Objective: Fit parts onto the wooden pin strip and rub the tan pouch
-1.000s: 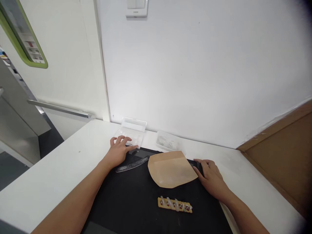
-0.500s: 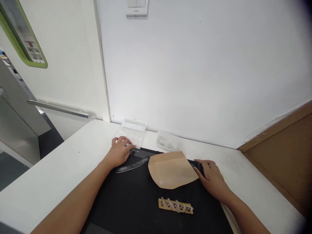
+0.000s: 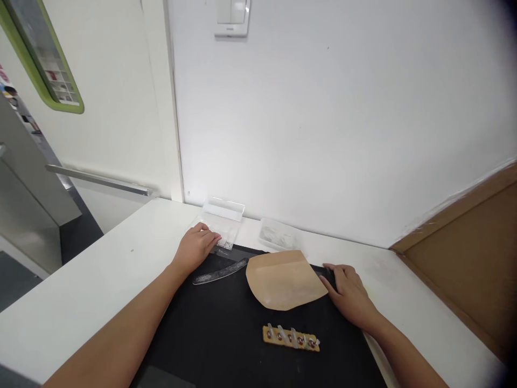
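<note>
My left hand (image 3: 196, 248) reaches over the front of an open clear plastic box (image 3: 229, 227), its thumb and fingers pressed together; whatever they pinch is too small to make out. At the far right part of the black mat (image 3: 218, 328) rests my right hand (image 3: 350, 291), thumb apart from its fingers, beside the corner of a curved tan paper sheet (image 3: 285, 283). A thin, dark, curved strip (image 3: 220, 271) lies between my left hand and that sheet. Nearer me on the mat is a small yellow bar (image 3: 277, 338) with several red-and-silver beads and whitish translucent strips across it.
A second clear plastic tray (image 3: 278, 235) with whitish contents stands against the wall behind the paper. The white table (image 3: 117, 269) meets the wall at the back. A brown panel (image 3: 472, 258) rises on the right, and a white door (image 3: 113, 97) stands at the left.
My left hand has drawn its fingers together at the box and shifted slightly. My right hand, the paper, the dark strip and the yellow bar stay about where they were; the view tilts a little.
</note>
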The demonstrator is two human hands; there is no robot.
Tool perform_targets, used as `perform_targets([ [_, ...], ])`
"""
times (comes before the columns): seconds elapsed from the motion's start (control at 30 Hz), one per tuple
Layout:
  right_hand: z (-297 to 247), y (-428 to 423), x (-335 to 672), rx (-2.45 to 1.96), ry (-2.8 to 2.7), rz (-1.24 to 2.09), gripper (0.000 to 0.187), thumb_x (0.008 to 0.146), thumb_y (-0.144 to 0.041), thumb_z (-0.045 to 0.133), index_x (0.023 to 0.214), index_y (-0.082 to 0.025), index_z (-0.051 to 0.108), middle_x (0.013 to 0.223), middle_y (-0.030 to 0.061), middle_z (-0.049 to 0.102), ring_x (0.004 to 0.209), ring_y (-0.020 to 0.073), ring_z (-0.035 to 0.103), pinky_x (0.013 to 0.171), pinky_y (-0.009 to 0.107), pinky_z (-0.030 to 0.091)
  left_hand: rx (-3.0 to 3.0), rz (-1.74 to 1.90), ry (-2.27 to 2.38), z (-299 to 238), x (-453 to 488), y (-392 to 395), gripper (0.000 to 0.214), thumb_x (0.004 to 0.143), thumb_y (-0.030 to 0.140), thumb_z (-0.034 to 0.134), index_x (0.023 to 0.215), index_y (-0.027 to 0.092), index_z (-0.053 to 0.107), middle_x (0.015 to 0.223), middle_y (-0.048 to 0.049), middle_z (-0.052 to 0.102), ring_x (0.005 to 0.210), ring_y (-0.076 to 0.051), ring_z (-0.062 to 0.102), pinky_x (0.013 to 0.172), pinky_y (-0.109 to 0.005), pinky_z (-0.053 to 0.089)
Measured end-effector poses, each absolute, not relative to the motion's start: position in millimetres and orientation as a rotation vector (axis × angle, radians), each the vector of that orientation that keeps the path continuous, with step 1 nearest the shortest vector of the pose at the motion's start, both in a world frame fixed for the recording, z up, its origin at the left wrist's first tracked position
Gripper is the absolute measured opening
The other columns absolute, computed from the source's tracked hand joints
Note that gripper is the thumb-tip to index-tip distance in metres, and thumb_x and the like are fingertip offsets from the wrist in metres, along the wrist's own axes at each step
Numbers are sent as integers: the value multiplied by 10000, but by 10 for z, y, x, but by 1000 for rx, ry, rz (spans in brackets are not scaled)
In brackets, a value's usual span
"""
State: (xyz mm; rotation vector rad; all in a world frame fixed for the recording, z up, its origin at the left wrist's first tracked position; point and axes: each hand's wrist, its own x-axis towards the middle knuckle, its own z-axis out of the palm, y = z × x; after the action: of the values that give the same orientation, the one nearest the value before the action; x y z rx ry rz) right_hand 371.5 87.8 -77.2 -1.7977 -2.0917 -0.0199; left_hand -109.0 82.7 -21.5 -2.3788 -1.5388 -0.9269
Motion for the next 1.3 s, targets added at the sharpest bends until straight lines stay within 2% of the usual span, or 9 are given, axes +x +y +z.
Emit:
perform_targets([
  [0.1, -738, 867, 3700, -1794, -2089, 12, 507, 996, -571, 408, 1324, -220, 572, 1223, 149, 595, 1208, 338, 573, 1051, 512, 481, -2381, -1007, -1540, -177, -991, 742, 415, 1092, 364, 454, 775, 210, 672, 770, -50, 730, 940, -223, 630, 784, -337, 518],
  [0.17, -717, 857, 3685, -1793, -2088, 14, 504, 996, -564, 414, 1319, -215, 581, 1212, 149, 596, 1213, 337, 571, 1052, 510, 479, -2439, -1010, -1501, -160, -916, 683, 436, 1097, 365, 442, 739, 214, 639, 717, -42, 701, 950, -215, 645, 754, -313, 519],
  [0.33, -706, 847, 3661, -1833, -2068, 6, 505, 1001, -552, 417, 1332, -217, 599, 1208, 145, 599, 1213, 327, 575, 1045, 493, 490, -2604, -919, -1365, -148, -808, 603, 402, 1096, 358, 416, 823, 213, 674, 698, -59, 671, 990, -249, 619, 768, -340, 530],
  [0.57, -690, 842, 3647, -1838, -2048, 30, 532, 1036, -565, 312, 1321, -231, 611, 1222, 138, 601, 1186, 311, 591, 1055, 504, 491, -2710, -802, -1228, -111, -807, 580, 211, 1039, 285, 508, 968, 205, 689, 868, -63, 712, 1016, -259, 583, 903, -391, 518],
  [0.83, -642, 823, 3630, -1808, -2053, 92, 563, 1049, -584, 247, 1317, -250, 613, 1214, 132, 608, 1216, 321, 578, 1056, 523, 486, -2772, -700, -1196, -114, -800, 567, 147, 1001, 320, 592, 974, 214, 689, 920, -67, 706, 1103, -284, 563, 956, -407, 492],
  [1.13, -600, 799, 3585, -1880, -2043, 104, 609, 1036, -614, 255, 1421, -271, 578, 1232, 133, 596, 1200, 311, 585, 1056, 498, 476, -2806, -640, -1172, -116, -782, 585, 231, 1052, 314, 509, 961, 201, 688, 899, -68, 685, 1048, -269, 562, 982, -424, 475],
  [1.3, -561, 797, 3506, -1992, -1982, 5, 576, 1033, -579, 290, 1377, -238, 603, 1276, 161, 603, 1244, 354, 570, 1038, 590, 436, -2808, -653, -1191, -95, -770, 575, 256, 1072, 333, 468, 1015, 207, 683, 930, -68, 698, 1065, -273, 554, 970, -422, 479],
])
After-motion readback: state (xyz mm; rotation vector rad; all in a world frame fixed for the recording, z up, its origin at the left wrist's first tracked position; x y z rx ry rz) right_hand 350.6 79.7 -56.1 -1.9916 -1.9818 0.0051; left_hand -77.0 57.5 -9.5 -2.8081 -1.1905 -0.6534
